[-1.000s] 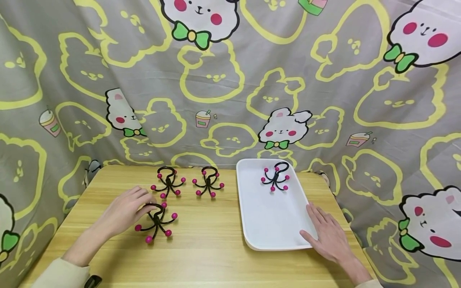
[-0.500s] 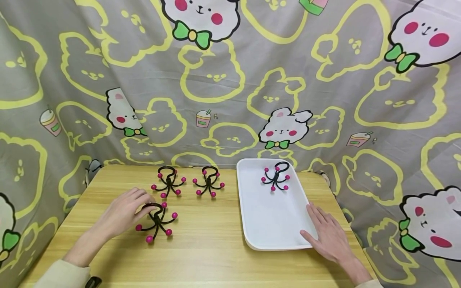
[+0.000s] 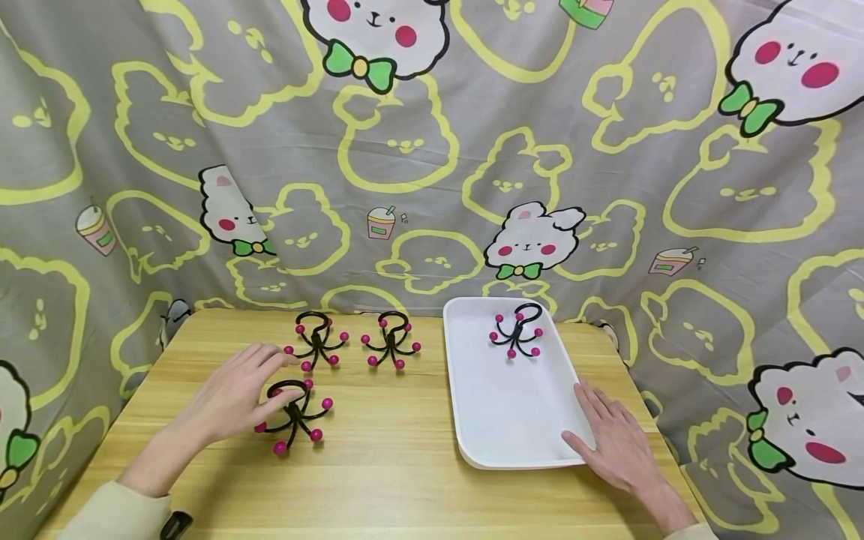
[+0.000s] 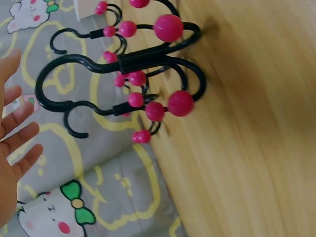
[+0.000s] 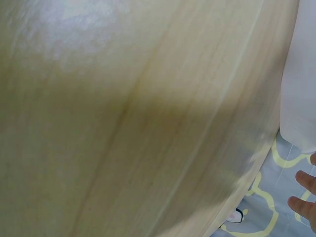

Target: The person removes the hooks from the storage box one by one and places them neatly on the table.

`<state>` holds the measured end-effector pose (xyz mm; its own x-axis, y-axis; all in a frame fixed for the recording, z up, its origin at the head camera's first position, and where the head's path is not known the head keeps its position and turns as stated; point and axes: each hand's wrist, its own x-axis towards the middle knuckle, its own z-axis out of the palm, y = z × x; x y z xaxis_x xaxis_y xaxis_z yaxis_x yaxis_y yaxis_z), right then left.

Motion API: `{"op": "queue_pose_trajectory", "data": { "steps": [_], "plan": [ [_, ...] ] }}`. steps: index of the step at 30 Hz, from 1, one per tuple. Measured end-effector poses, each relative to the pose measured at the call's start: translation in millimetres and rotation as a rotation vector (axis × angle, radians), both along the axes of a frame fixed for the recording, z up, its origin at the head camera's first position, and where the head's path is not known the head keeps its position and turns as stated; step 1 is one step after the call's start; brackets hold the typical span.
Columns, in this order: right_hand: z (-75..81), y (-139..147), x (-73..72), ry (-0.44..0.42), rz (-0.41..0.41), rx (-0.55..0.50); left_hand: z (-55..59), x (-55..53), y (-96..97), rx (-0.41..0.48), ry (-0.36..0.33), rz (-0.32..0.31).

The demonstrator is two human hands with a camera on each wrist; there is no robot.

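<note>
My left hand (image 3: 232,394) hovers by the nearest black claw-shaped hook hanger (image 3: 294,412) with pink ball tips, which stands on the table. In the head view thumb and fingers are parted around its top loop; in the left wrist view the spread fingers (image 4: 22,140) are apart from the hanger's loop. Two similar hangers, one at left (image 3: 316,343) and one beside it (image 3: 391,343), stand farther back. Another hanger (image 3: 517,331) is at the far end of a white tray (image 3: 513,420). My right hand (image 3: 614,439) rests on the tray's right rim, fingers extended.
The wooden table (image 3: 385,487) carries everything. Behind and around it hangs a grey curtain (image 3: 432,202) with cartoon animals. A small black object (image 3: 177,525) shows beside the left sleeve.
My left fingers have spread apart and lifted slightly off the nearest hanger's loop, which they seemed to hold earlier. The hanger stays put. The right hand and tray have not moved.
</note>
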<state>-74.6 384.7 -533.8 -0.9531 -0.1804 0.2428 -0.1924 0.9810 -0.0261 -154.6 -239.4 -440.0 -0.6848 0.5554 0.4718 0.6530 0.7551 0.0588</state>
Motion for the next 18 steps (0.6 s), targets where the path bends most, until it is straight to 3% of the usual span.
{"op": "queue_pose_trajectory", "data": {
  "steps": [6, 18],
  "plan": [
    [0.8, -1, 0.0, -0.001, 0.001, -0.001, 7.9, -1.2, 17.3, -0.041, -0.021, 0.009],
    [0.4, 0, 0.1, -0.005, -0.002, 0.001, 13.4, -5.5, 52.1, -0.09, -0.088, 0.008]
  ]
}}
